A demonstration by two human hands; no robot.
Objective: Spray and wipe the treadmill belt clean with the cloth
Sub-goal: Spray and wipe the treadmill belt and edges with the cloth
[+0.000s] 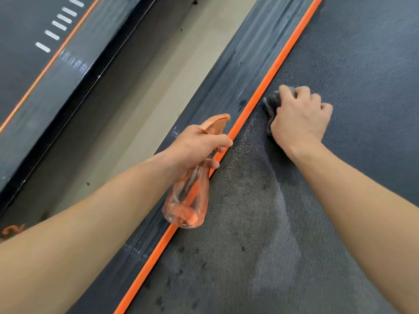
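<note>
Left hand (pixel 199 143) gripped the seemingly light, slick bottle (pixel 188 200) by its neck, near; farther right, right hand (pixel 301 116) clamped curled fingers (pixel 286 91) on the soft, bunched cloth (pixel 271 105), pressed to the belt (pixel 351 64) beside the strip (pixel 269 75).

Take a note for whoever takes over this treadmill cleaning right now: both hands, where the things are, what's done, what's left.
Left hand grips the spray bottle, held over the orange edge strip.
Right hand grips the cloth, pressing it onto the belt beside that strip.
Done: the near belt shows a paler patch, apparently sprayed or wiped.
Left: dark spots show near the strip; wipe those, then probably the rest of the belt.
</note>
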